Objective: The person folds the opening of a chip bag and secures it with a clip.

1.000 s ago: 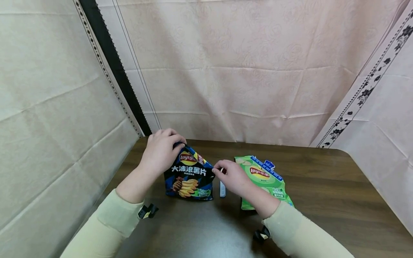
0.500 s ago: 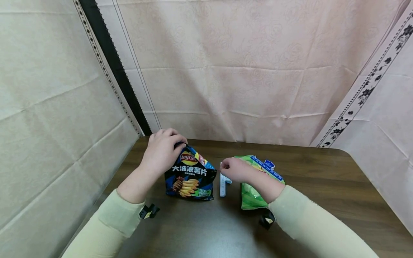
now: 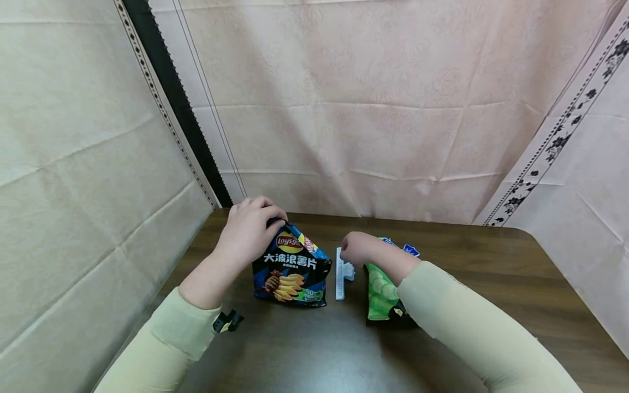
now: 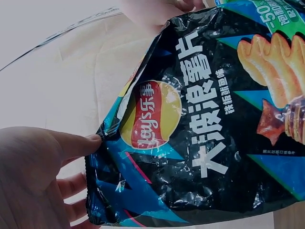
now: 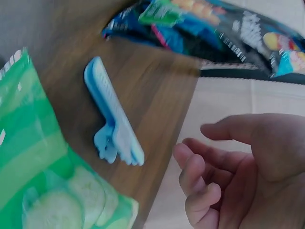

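Where your left hand [image 3: 248, 232] is: at the black bag [image 3: 290, 275], pinching its upper left corner, your thumb on the front.
Your right hand [image 3: 361, 248]: released, with its fingers loosely bent; you have it near the far end of the light-blue clip [image 5: 112, 109], apart from both bags' fronts.
Black bag: on the table [image 3: 304, 355] to the left of the clip, its printed face towards you.
Red-and-yellow logo [image 4: 151, 117]: you can read "Lay's" and "乐事".
White title [image 4: 205, 109]: "大波浪薯片", in big characters under the logo; the smaller line beneath it is too fine for you to read surely.
Green badge [image 4: 276, 16]: "-50%", with more characters that you cannot make out fully.
Bag picture: ridged golden chips beside a browned, glazed morsel.
Light-blue clip: lying on the wood between the two bags, touching neither; any marks along its arm are too small for you to read.
Green bag [image 3: 381, 297]: to the right of the clip, partly under your right forearm, which hides its front lettering; cucumber slices show in the right wrist view.
Cloth [image 3: 368, 109]: cream, hanging behind the table.
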Tool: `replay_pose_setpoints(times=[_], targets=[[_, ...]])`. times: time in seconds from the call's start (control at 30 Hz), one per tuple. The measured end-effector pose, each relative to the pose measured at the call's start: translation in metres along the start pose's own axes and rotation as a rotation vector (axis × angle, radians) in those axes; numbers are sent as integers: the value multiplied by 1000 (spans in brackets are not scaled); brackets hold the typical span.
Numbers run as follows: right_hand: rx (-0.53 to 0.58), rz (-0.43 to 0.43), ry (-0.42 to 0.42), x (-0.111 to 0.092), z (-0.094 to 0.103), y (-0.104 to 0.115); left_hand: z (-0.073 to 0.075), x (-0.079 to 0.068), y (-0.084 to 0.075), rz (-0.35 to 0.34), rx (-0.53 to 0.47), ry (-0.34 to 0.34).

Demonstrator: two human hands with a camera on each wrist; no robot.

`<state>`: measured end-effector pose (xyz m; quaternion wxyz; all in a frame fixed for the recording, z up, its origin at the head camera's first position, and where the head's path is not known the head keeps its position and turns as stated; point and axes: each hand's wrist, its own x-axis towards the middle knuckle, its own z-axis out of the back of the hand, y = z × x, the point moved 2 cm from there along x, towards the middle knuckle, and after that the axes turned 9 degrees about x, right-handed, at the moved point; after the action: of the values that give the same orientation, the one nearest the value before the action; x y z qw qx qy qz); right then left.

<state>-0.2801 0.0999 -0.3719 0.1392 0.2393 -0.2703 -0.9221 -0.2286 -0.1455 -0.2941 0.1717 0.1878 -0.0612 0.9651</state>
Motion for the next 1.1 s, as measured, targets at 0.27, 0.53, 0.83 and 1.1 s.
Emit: replay_pose_setpoints(times=[0.27, 0.53, 0.83, 1.1], targets=[[-105, -139, 86, 25, -4, -5, 1, 0, -1, -4, 1, 0], [-175, -250, 169, 38, -8, -15, 2, -1, 0, -10, -3, 5], [-228, -316, 85, 55, -19, -26, 1, -1, 0, -13, -4, 6], [-265, -352, 69, 62, -24, -30, 1, -2, 1, -9, -6, 4]])
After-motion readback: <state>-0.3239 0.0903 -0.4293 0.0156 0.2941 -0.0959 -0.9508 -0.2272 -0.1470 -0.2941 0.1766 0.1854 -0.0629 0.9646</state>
